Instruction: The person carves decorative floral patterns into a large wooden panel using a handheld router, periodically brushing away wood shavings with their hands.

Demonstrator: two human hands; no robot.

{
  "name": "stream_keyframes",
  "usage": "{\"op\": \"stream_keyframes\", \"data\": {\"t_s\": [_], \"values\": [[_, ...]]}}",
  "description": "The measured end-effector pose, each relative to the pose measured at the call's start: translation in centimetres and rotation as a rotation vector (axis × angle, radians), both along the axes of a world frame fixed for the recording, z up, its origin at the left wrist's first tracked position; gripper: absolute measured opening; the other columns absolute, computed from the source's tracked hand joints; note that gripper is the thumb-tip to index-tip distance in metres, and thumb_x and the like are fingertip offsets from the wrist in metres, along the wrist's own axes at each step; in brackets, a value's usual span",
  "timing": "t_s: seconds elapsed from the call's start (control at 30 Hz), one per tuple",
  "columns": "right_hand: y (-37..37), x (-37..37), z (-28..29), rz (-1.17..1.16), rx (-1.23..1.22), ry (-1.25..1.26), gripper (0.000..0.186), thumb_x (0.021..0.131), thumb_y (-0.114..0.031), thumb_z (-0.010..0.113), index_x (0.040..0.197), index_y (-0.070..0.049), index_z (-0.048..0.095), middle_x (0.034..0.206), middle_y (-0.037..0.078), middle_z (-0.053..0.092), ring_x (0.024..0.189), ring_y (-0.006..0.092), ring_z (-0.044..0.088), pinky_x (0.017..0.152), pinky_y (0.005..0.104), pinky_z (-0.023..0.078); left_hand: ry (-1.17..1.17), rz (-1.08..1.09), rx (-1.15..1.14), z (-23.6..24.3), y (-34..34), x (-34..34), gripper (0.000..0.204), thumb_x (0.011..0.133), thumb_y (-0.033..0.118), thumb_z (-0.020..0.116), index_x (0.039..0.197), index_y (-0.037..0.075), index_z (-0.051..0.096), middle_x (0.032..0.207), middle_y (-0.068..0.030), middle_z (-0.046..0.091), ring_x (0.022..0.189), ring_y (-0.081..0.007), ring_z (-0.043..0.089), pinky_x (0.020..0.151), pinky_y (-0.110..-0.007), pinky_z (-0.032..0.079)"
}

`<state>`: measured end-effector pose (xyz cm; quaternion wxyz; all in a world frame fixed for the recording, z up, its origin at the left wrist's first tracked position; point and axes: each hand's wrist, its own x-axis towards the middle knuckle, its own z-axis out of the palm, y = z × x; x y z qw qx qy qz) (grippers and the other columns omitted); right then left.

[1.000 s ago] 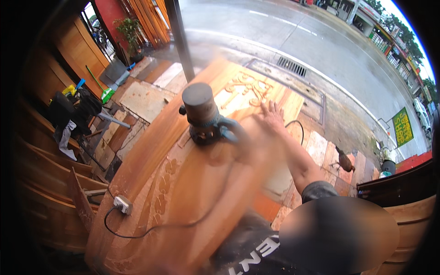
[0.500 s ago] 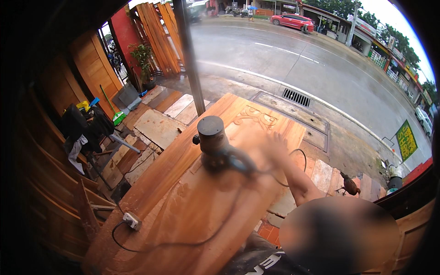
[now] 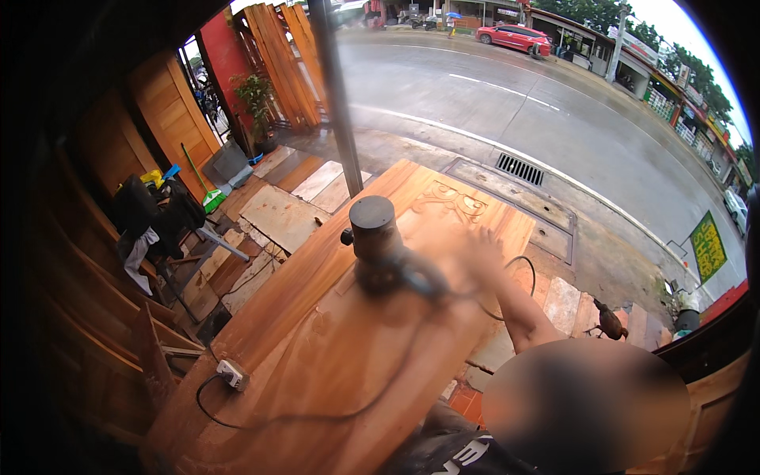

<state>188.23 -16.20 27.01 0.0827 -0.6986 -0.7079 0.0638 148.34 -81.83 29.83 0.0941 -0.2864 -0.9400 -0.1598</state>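
One router [image 3: 374, 229] on panel [image 3: 277, 328] — L of splayed R grip [image 3: 487, 255], by L grip [image 3: 453, 283] — hold unclear (blur)

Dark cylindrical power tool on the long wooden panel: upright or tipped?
Upright: the tool has its flat round end uppermost, blurred base below.

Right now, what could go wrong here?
The black cord trails across the carved wooden panel, so the power tool might snag it. The right hand is close to the tool and could be hurt if that slips. The white connector might get tugged loose.
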Motion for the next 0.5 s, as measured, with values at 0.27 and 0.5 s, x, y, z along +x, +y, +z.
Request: {"op": "stream_keyframes", "data": {"t_s": [0.27,0.5], "values": [[-0.7,-0.4,1.3,-0.015,-0.016,0.021,0.091,0.097,-0.080,0.045,0.168,-0.025,0.030,0.177,0.016,0.013,0.164,0.0357,0.006,0.131,0.0562,0.004,0.083,-0.024,0.019,-0.3,0.1,-0.1,0.048,0.112,0.032,0.046,0.148,0.005,0.060,0.155,-0.0136,0.058,0.147,-0.0434,0.047,0.122,-0.058,0.031],[-1.6,-0.5,2.0,0.007,-0.006,0.049,0.090,0.097,-0.078,0.046,0.168,-0.025,0.031,0.177,0.017,0.014,0.164,0.0363,0.007,0.131,0.0562,0.004,0.114,-0.013,0.013,-1.6,-0.5,-0.5,0.044,0.111,0.028,0.048,0.146,0.005,0.062,0.152,-0.0140,0.060,0.145,-0.0429,0.049,0.121,-0.057,0.033]]}}
